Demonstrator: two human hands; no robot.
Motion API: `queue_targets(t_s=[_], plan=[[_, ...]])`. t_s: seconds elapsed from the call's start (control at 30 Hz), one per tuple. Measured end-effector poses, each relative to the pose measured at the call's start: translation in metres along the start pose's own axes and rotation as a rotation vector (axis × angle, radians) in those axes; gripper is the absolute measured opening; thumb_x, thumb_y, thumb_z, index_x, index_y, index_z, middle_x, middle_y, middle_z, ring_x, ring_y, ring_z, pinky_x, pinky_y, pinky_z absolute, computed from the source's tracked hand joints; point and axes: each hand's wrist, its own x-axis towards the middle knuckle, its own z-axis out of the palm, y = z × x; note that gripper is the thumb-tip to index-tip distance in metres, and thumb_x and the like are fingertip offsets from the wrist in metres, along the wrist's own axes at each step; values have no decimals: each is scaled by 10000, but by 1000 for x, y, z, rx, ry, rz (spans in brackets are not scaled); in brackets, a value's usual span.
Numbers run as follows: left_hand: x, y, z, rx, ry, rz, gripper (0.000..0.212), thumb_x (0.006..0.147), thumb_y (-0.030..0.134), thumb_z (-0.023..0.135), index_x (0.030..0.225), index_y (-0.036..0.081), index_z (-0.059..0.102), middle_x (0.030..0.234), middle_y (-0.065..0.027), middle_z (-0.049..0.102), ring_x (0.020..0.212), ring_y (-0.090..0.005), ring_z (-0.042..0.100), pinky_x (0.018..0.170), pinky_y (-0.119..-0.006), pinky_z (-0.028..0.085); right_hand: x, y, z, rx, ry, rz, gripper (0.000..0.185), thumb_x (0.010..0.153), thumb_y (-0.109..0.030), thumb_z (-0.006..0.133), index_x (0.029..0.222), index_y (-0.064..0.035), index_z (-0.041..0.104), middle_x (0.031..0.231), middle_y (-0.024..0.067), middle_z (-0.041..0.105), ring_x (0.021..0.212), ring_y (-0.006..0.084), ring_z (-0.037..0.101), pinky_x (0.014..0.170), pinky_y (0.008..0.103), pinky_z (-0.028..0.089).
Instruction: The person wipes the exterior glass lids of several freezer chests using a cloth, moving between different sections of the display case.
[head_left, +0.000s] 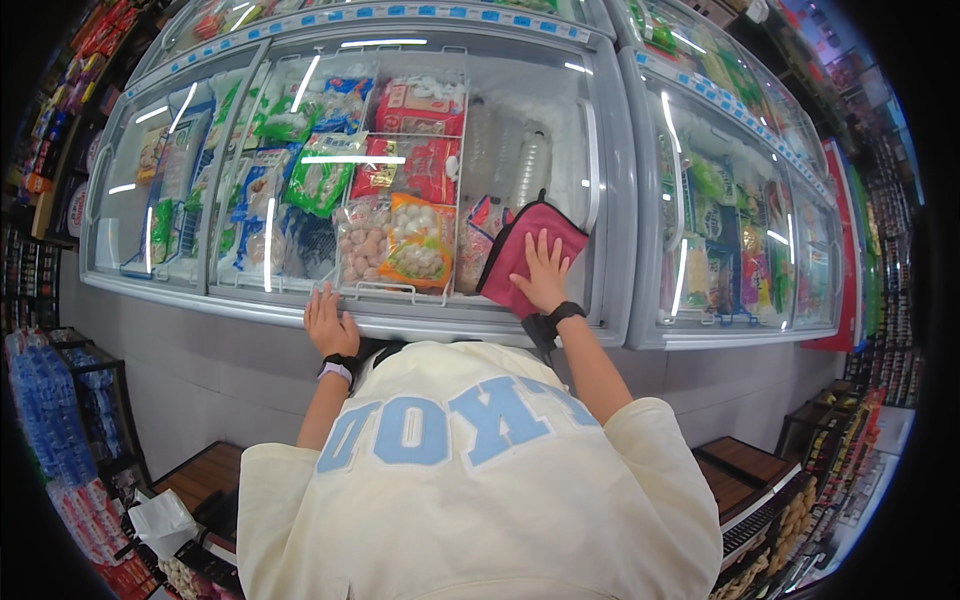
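Observation:
My right hand lies palm down with spread fingers on a dark pink cloth with black edging. Beneath the cloth is the glass lid of a chest freezer, near its right front corner. My left hand rests on the freezer's front rim, holding nothing. Through the glass I see an orange bag of frozen balls, a bag of pinkish frozen balls, red packages and a green package. A clear ribbed plastic bottle lies at the right, among frost.
A second glass-topped freezer adjoins on the right. A white lid handle runs beside the cloth. Behind me stand wood-topped shelf units, with a white plastic bag on the left. Stacked bottled water is at far left.

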Motion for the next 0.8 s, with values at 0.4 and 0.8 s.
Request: queue_targets(t_s=[0.4, 0.8], plan=[[15, 13, -5, -105, -253, 6, 531, 748, 94, 527, 1275, 54, 468, 1475, -139, 344, 1358, -341, 309, 1100, -442, 208, 10, -34, 13, 23, 157, 141, 948, 797, -535, 597, 1494, -108, 117, 1559, 136, 66, 1421, 408, 0, 1049, 687, 40], [29, 37, -6, 54, -267, -85, 712, 691, 202, 599, 1349, 37, 382, 1516, -181, 222, 1388, -416, 180, 1112, -491, 177, 37, -39, 11, -44, 295, 155, 947, 763, -585, 612, 1473, -112, 200, 1550, 161, 80, 1416, 416, 10, 1051, 683, 35]])
